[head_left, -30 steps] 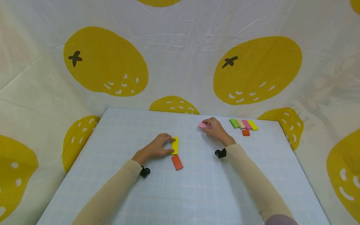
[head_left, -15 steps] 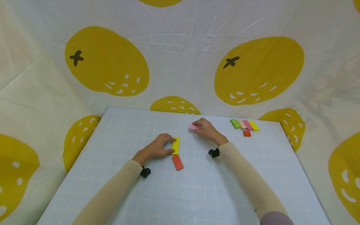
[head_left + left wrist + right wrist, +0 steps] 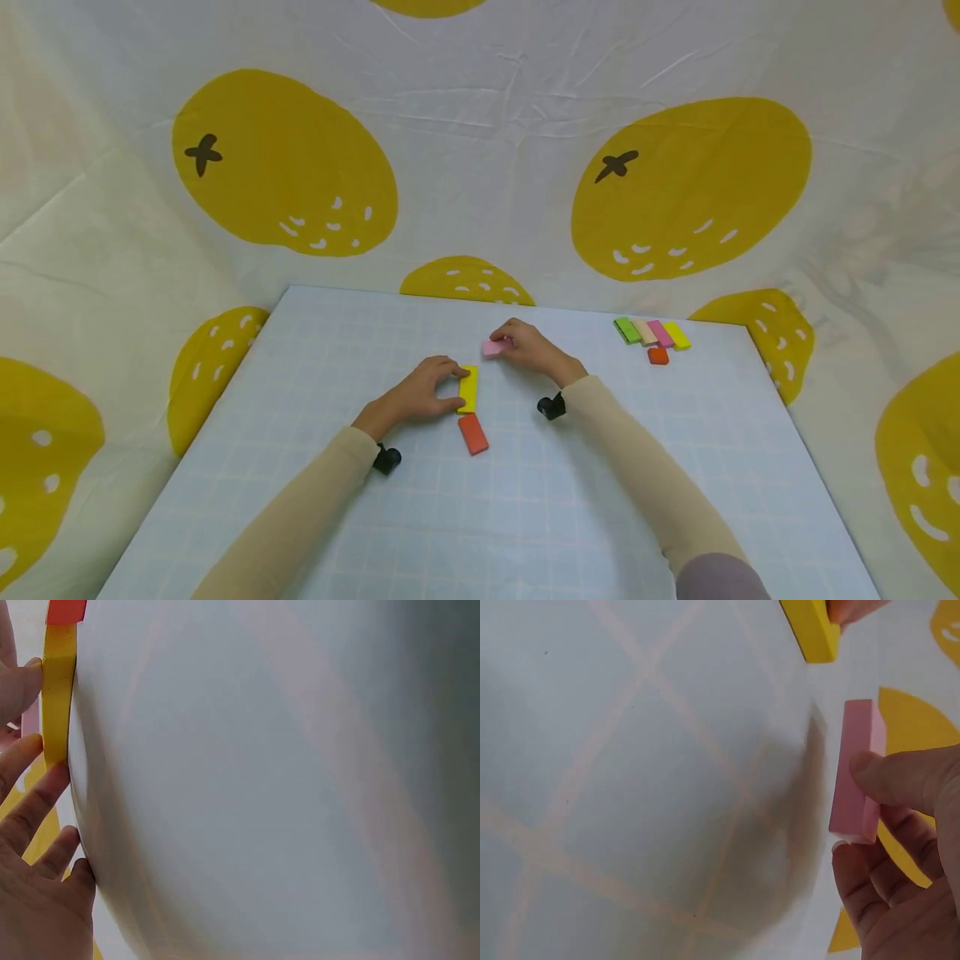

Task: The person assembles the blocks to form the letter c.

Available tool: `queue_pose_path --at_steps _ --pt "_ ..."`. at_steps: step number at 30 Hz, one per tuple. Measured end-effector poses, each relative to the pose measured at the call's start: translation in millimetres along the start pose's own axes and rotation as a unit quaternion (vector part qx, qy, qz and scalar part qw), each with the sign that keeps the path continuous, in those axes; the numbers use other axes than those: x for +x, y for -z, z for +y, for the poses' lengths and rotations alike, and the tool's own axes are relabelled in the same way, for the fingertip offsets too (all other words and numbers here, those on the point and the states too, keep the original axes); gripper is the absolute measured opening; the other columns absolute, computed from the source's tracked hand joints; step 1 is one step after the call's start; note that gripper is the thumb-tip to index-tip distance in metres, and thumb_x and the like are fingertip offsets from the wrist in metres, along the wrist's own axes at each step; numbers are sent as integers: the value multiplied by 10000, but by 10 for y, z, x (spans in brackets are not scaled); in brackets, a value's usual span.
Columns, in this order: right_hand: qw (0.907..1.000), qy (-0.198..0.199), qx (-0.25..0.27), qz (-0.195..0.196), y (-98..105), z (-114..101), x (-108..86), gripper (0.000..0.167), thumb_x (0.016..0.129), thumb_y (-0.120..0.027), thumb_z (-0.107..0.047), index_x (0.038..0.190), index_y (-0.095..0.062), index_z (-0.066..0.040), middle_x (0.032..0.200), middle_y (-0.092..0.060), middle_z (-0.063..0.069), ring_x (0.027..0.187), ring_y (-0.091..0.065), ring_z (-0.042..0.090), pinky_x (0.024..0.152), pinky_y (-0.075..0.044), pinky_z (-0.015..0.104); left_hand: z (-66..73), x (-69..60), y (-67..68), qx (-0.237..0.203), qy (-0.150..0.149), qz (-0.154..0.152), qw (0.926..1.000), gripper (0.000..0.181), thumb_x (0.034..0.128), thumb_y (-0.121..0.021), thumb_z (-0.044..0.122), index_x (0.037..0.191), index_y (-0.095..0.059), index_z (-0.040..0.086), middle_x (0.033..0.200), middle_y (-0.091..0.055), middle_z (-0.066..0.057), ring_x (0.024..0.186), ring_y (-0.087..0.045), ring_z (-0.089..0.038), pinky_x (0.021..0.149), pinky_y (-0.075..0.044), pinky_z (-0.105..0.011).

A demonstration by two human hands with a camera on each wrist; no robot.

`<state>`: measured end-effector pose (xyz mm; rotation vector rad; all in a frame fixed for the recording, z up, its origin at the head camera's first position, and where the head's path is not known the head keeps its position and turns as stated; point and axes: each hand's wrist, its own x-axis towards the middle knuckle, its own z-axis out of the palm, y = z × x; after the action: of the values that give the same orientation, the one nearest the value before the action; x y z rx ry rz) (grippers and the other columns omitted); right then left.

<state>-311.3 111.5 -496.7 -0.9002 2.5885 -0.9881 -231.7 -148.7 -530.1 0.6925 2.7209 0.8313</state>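
The table [image 3: 420, 533] holds a yellow block [image 3: 468, 389], red block [image 3: 473, 435] and perhaps five others [image 3: 660, 334].

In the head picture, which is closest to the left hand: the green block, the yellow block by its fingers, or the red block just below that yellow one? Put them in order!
Nearest to the left hand first:
1. Yellow block: at its fingertips.
2. Red block: lower right of the hand.
3. Green block: far right, toward the back.

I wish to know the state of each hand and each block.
left hand: touching yellow block
right hand: gripping pink block
pink block: held, apparently lifted
yellow block: resting on the table, touched
red block: lying flat, untouched
row of blocks: lying side by side, untouched
orange block: lying flat, untouched
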Motion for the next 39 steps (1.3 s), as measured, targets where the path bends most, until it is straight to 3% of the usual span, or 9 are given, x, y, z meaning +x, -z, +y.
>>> queue_pose_path --at_steps 12,19,24,29,39 --pt "9995 -209 -181 -163 -207 44 116 301 985 -639 -35 1280 -689 -11 1300 -633 167 1213 -576 321 1130 -476 448 24 -7 9 -26 17 22 10000 500 924 -754 370 1364 -636 165 1409 -600 -36 1425 -434 -296 1240 -319 -521" --pt "9996 -116 -241 3 -230 20 127 325 958 -634 11 1278 -692 -4 1303 -658 179 1250 -589 345 1142 -461 473 23 0 15 -41 -125 58 9999 489 925 -752 362 1354 -640 154 1400 -607 -40 1411 -448 -299 1235 -326 -521" --pt "9970 -655 153 379 -219 -74 74 384 979 -642 -72 1360 -637 -21 1376 -608 185 1290 -553 354 1142 -456 491 23 -14 30 -40 -181 60 9998 485 924 -750 346 1349 -643 139 1394 -614 -55 1401 -459 -312 1228 -332 -532" --pt "9897 -1152 458 716 -213 -121 30 423 987 -691 -179 1372 -621 -17 1356 -606 181 1194 -592 353 1025 -543 457 24 -24 39 -56 -49 36 10000 494 923 -749 358 1359 -639 153 1417 -600 -55 1422 -439 -319 1232 -321 -549" --pt "9873 -1328 523 704 -264 -78 4 429 964 -727 -222 1325 -646 -4 1320 -638 174 1106 -623 324 949 -574 412 12 -13 18 -76 76 -27 9999 503 926 -750 378 1368 -632 169 1427 -590 -39 1446 -418 -300 1249 -302 -528"
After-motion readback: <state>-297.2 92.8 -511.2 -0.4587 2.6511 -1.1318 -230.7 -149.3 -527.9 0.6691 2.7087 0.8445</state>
